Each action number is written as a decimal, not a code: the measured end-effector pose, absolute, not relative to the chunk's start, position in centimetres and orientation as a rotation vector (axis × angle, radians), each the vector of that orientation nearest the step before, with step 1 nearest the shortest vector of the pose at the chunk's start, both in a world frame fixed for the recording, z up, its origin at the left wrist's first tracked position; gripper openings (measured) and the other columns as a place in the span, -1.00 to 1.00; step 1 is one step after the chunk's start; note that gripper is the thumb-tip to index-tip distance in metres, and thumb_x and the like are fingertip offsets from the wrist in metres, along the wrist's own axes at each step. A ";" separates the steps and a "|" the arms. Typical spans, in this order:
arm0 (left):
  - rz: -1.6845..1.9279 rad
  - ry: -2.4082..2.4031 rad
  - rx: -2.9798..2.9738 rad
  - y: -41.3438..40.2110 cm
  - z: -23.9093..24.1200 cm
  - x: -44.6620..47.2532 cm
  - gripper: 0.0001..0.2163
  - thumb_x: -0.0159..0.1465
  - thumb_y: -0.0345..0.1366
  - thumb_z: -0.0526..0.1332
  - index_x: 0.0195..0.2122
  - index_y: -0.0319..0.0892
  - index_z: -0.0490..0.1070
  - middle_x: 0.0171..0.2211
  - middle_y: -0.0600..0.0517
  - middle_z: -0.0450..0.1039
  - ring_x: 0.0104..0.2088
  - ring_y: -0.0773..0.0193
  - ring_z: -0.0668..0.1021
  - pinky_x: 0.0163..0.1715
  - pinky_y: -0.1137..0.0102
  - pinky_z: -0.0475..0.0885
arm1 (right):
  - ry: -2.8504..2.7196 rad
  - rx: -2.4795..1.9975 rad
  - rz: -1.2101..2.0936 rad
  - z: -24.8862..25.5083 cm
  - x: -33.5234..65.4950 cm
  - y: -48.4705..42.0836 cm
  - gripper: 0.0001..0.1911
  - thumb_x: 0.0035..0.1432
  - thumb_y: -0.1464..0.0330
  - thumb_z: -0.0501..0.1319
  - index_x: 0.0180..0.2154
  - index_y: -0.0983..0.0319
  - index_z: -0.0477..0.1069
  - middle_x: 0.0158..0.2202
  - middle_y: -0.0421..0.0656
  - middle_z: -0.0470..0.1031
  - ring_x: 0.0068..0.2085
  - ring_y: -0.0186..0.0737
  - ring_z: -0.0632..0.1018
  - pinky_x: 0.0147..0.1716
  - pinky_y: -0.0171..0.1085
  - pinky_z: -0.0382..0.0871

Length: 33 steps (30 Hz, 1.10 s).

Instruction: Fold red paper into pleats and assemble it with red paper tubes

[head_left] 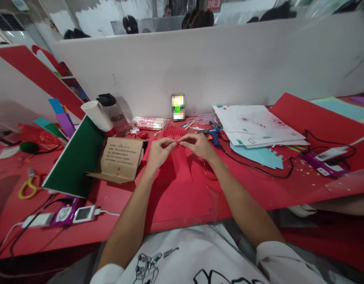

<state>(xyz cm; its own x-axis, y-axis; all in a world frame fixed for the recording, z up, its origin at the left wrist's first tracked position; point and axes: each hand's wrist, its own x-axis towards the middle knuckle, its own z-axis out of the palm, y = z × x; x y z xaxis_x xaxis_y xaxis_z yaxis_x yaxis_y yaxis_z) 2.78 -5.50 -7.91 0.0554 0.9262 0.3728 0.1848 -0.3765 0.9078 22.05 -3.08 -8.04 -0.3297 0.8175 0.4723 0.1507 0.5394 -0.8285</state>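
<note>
Paper (173,131), plain red, narrow ridged pleats, centre of frame, pinched between thumb and forefinger of left hand (161,150) and right hand (198,146).

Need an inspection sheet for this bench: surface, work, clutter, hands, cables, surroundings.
Surface: red tabletop, crowded left and right.
Job's things: red sheet before the person; pleated red piece beyond it.
Clutter: cardboard box, green board, yellow-handled scissors at left; glue gun, printed white sheets at right.
Hands: left hand and right hand pinching, nearly meeting; anything held is too small to tell.
Cables: black cable trailing right; white cable at a white device, left.
Surroundings: white partition, phone upright before it, people's heads beyond.
</note>
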 end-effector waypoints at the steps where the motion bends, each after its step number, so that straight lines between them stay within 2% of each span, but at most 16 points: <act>1: 1.374 1.138 1.651 -5.5 -8.0 2.7 -0.83 0.16 -0.20 0.35 -0.34 -0.21 0.61 -0.36 -0.03 0.63 -0.36 0.25 0.57 -0.29 0.36 0.47 | -1.812 -0.806 0.841 -8.1 22.1 -3.1 -0.79 0.18 0.22 0.32 -0.24 0.20 0.63 -0.27 -0.12 0.65 -0.22 -0.18 0.62 -0.13 -0.20 0.48; 7: 1.322 1.194 1.709 -5.3 -8.2 2.5 -0.81 0.19 -0.18 0.32 -0.32 -0.20 0.62 -0.37 -0.02 0.63 -0.39 0.26 0.56 -0.34 0.38 0.43 | -1.837 -0.854 0.812 -8.0 21.9 -3.1 -0.81 0.20 0.26 0.30 -0.23 0.20 0.64 -0.26 -0.11 0.66 -0.22 -0.17 0.61 -0.13 -0.19 0.48; 17: 1.261 1.278 1.805 -5.6 -8.0 2.3 -0.84 0.20 -0.21 0.31 -0.36 -0.18 0.62 -0.35 -0.04 0.65 -0.35 0.20 0.60 -0.26 0.33 0.45 | -1.875 -0.901 0.806 -8.2 21.8 -3.1 -0.82 0.18 0.29 0.27 -0.27 0.24 0.60 -0.28 -0.10 0.65 -0.27 -0.18 0.61 -0.20 -0.22 0.46; 22: 1.164 1.276 1.883 -5.2 -8.6 2.4 -0.84 0.23 -0.23 0.25 -0.38 -0.20 0.53 -0.44 0.03 0.54 -0.41 0.28 0.51 -0.36 0.39 0.35 | -1.927 -0.900 0.849 -8.3 21.9 -3.0 -0.82 0.17 0.28 0.26 -0.29 0.25 0.56 -0.32 -0.12 0.63 -0.31 -0.22 0.58 -0.26 -0.26 0.45; 28: 1.107 1.264 1.936 -5.5 -8.5 2.8 -0.84 0.28 -0.24 0.20 -0.34 -0.21 0.48 -0.43 0.06 0.48 -0.42 0.31 0.46 -0.38 0.42 0.30 | -1.959 -0.892 0.868 -8.5 21.9 -2.8 -0.77 0.17 0.19 0.30 -0.32 0.24 0.58 -0.34 -0.12 0.63 -0.32 -0.21 0.58 -0.28 -0.26 0.43; 33: 1.103 1.344 1.914 -5.4 -8.7 2.6 -0.83 0.25 -0.20 0.25 -0.37 -0.20 0.51 -0.46 0.05 0.48 -0.44 0.31 0.45 -0.39 0.42 0.29 | -1.973 -0.977 0.797 -8.3 21.9 -2.9 -0.82 0.17 0.27 0.29 -0.35 0.24 0.58 -0.36 -0.12 0.64 -0.34 -0.20 0.58 -0.30 -0.26 0.40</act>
